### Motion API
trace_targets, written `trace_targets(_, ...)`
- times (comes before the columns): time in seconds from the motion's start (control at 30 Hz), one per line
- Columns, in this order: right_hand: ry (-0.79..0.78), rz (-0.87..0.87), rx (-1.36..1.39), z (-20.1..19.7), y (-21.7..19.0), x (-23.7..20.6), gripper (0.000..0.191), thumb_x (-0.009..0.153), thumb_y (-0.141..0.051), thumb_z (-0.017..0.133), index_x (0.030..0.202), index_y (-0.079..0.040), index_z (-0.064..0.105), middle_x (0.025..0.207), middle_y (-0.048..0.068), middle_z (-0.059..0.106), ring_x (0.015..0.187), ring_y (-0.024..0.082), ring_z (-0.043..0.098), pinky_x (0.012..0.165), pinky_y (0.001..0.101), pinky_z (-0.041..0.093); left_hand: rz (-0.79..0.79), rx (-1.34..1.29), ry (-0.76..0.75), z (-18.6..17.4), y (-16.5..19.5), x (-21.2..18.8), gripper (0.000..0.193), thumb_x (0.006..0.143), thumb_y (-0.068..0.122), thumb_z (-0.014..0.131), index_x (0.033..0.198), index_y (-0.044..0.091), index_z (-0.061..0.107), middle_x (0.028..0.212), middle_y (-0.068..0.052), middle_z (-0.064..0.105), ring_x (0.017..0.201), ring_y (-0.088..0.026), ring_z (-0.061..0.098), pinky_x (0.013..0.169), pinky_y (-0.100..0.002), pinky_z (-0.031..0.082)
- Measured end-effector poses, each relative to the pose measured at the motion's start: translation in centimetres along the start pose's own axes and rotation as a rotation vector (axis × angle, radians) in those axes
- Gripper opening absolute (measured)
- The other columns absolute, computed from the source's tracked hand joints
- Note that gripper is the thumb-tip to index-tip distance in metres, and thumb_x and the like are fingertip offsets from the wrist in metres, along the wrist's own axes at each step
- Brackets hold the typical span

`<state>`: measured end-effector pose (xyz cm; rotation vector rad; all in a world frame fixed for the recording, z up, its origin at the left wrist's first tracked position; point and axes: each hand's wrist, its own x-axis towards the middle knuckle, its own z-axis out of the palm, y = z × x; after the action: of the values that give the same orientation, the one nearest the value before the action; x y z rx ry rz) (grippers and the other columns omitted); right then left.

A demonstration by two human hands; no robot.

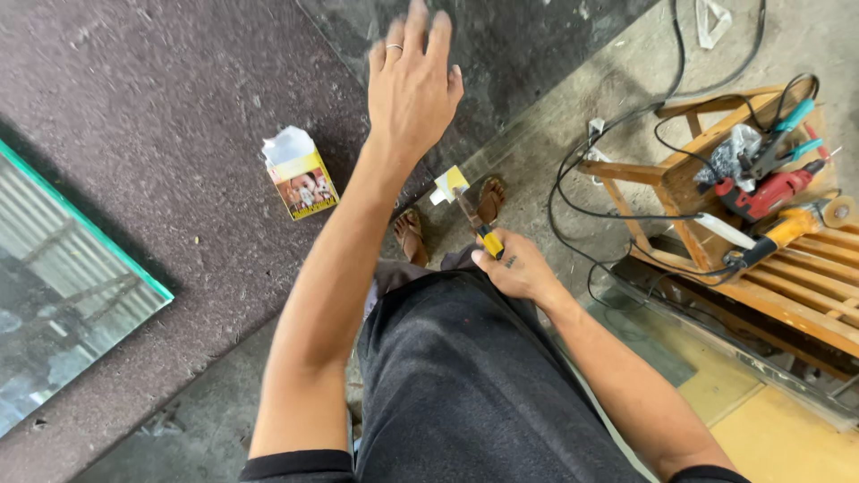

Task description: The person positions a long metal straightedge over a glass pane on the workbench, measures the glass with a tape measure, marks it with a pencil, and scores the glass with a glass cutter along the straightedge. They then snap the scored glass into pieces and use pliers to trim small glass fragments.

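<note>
left hand (413, 76) reached flat toward twelve o'clock over the dark table (179, 116), fingers loosely spread, empty. right hand (517, 268) at centre, fingers curled shut around a small tool (483, 234) with a yellow and black grip, its thin tip toward eleven o'clock. judged light, stiff and easy to turn; best gripped on that handle. small box (300, 174) at ten o'clock, glass pane (72, 295) at nine, probably heavy, brittle, sharp-edged. wooden rack (787, 277) with a red drill (769, 192) at three.
</note>
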<state>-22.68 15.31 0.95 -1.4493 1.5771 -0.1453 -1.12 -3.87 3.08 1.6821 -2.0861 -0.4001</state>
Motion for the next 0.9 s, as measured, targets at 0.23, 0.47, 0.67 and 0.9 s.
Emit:
trace_targets(0.23, -0.01, -0.002, 0.084, 1.2, 2.2, 1.0, 0.022, 0.083, -0.014, 0.069, 0.103, -0.005, 0.065, 0.082, 0.011, 0.069, 0.08, 0.024, 0.069, 0.074, 0.038, 0.053, -0.079, 0.183, 0.06, 2.8, -0.8, 1.4, 0.067, 0.11, 0.039, 0.044, 0.164, 0.0, 0.03, 0.17, -0.02, 0.017, 0.159, -0.038, 0.016, 0.129, -0.059, 0.009)
trace_targets(0.47, -0.062, -0.001, 0.159, 1.3, 3.1, 1.2, 0.025, 0.082, -0.007, 0.067, 0.106, -0.007, 0.061, 0.082, 0.005, 0.064, 0.08, 0.019, 0.065, 0.075, 0.0355, 0.052, -0.127, 0.181, -0.024, 2.3, -0.5, 1.5, 0.068, 0.11, 0.041, 0.039, 0.164, 0.002, 0.026, 0.171, -0.019, 0.015, 0.158, -0.037, 0.012, 0.128, -0.059, 0.006)
trace_targets(0.67, -0.06, -0.08, 0.19, 1.5, 3.5, 1.3, 0.023, 0.082, -0.007, 0.067, 0.104, -0.006, 0.061, 0.083, 0.004, 0.062, 0.08, 0.015, 0.062, 0.075, 0.033, 0.051, -0.15, 0.175, -0.045, 2.3, -0.5, 1.3, 0.068, 0.111, 0.042, 0.038, 0.165, 0.003, 0.024, 0.172, -0.017, 0.013, 0.16, -0.035, 0.01, 0.13, -0.059, 0.005)
trace_targets(0.9, -0.126, 0.007, 0.148, 1.4, 4.5, 1.3, 0.022, 0.083, -0.007, 0.065, 0.105, -0.006, 0.062, 0.083, 0.006, 0.06, 0.078, 0.017, 0.059, 0.073, 0.0341, 0.05, -0.15, 0.176, -0.053, 1.9, -0.3, 1.7, 0.068, 0.111, 0.042, 0.037, 0.165, 0.004, 0.023, 0.171, -0.015, 0.012, 0.159, -0.034, 0.009, 0.129, -0.058, 0.005)
